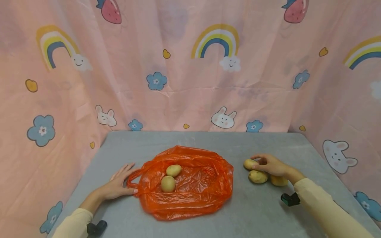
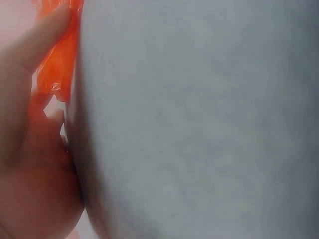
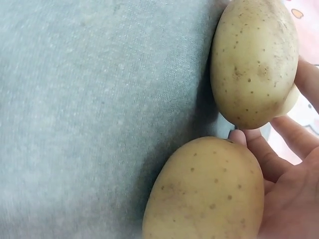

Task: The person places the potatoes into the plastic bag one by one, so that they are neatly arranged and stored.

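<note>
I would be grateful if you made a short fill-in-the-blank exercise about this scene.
1. Inside the plastic bag, ____ potatoes are visible.
2. Outside the bag, ____ more potatoes are visible.
3. While the left grip touches the bag, the ____ grip touches a potato outside it.
4. The backdrop shows striped, arched ____ beside smiling clouds.

Missing words: two; three; right; rainbows.
</note>
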`<move>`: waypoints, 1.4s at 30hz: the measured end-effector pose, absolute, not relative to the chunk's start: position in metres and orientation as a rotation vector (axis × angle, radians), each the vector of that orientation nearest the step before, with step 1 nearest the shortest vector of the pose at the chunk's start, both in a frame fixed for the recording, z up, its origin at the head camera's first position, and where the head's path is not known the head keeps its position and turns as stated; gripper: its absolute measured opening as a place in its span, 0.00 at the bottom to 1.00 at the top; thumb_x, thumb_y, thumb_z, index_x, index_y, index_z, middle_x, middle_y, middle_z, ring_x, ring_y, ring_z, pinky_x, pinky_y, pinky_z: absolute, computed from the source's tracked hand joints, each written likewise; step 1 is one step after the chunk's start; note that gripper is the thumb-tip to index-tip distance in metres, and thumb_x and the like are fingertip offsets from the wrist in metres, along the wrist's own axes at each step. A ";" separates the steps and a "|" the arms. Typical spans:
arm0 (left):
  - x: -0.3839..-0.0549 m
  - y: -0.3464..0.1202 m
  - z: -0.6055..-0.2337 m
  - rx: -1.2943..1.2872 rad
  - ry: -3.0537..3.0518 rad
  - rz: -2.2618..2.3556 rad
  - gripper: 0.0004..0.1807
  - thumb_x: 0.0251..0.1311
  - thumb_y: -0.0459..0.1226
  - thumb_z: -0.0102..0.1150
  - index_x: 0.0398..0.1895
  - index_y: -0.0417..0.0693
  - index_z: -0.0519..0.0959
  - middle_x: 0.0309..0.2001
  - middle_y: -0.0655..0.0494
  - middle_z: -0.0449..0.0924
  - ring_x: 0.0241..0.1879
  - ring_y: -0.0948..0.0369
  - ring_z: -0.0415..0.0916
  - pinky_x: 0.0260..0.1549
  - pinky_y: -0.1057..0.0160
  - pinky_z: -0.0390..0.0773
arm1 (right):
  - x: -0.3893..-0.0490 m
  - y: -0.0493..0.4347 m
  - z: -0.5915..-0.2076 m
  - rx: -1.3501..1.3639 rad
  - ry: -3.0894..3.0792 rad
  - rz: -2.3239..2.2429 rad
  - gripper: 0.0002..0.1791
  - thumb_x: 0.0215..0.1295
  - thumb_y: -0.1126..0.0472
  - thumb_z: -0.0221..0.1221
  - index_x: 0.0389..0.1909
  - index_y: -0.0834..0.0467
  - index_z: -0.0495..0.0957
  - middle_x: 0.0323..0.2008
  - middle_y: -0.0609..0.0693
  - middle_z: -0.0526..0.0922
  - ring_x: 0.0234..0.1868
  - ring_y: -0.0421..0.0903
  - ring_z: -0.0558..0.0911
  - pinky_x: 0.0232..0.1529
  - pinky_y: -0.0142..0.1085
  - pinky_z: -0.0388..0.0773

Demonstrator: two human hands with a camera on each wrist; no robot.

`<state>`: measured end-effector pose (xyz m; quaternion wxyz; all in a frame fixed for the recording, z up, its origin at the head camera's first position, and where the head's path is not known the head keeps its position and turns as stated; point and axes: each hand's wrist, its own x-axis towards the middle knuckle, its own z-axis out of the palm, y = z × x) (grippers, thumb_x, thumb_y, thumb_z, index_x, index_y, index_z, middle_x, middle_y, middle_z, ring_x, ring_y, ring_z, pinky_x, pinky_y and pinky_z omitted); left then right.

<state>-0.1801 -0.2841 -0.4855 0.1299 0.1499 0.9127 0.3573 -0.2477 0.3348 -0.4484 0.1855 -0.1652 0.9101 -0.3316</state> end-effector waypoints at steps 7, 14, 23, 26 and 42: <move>-0.179 -0.284 -0.484 0.410 2.638 1.041 0.45 0.55 0.54 0.71 0.76 0.58 0.64 0.82 0.41 0.41 0.79 0.33 0.28 0.65 0.20 0.29 | -0.247 0.333 -0.449 -0.442 2.564 -0.920 0.32 0.71 0.50 0.61 0.65 0.69 0.72 0.60 0.70 0.79 0.59 0.65 0.80 0.57 0.58 0.79; -0.180 -0.285 -0.484 0.419 2.642 1.040 0.45 0.55 0.53 0.71 0.76 0.57 0.64 0.82 0.41 0.41 0.79 0.32 0.28 0.66 0.21 0.30 | -0.250 0.331 -0.451 -0.437 2.563 -0.899 0.31 0.72 0.49 0.60 0.63 0.70 0.74 0.59 0.69 0.80 0.60 0.65 0.79 0.58 0.60 0.78; -0.181 -0.287 -0.484 0.438 2.652 1.040 0.45 0.55 0.53 0.70 0.76 0.55 0.65 0.82 0.39 0.42 0.79 0.31 0.29 0.66 0.20 0.31 | -0.253 0.328 -0.446 -0.424 2.616 -0.943 0.33 0.72 0.50 0.60 0.66 0.71 0.71 0.60 0.71 0.78 0.59 0.66 0.78 0.57 0.59 0.78; -0.181 -0.286 -0.485 0.443 2.653 1.029 0.45 0.56 0.54 0.70 0.76 0.55 0.65 0.82 0.39 0.42 0.79 0.31 0.29 0.66 0.21 0.31 | -0.253 0.328 -0.441 -0.437 2.655 -0.956 0.32 0.72 0.50 0.60 0.65 0.70 0.71 0.59 0.70 0.78 0.58 0.65 0.79 0.57 0.60 0.78; -0.181 -0.284 -0.486 0.447 2.646 1.055 0.45 0.55 0.53 0.71 0.76 0.55 0.64 0.82 0.40 0.42 0.79 0.32 0.29 0.66 0.21 0.31 | -0.245 0.299 -0.409 -0.535 2.736 -1.066 0.30 0.72 0.52 0.61 0.66 0.68 0.72 0.59 0.65 0.81 0.54 0.56 0.82 0.51 0.40 0.81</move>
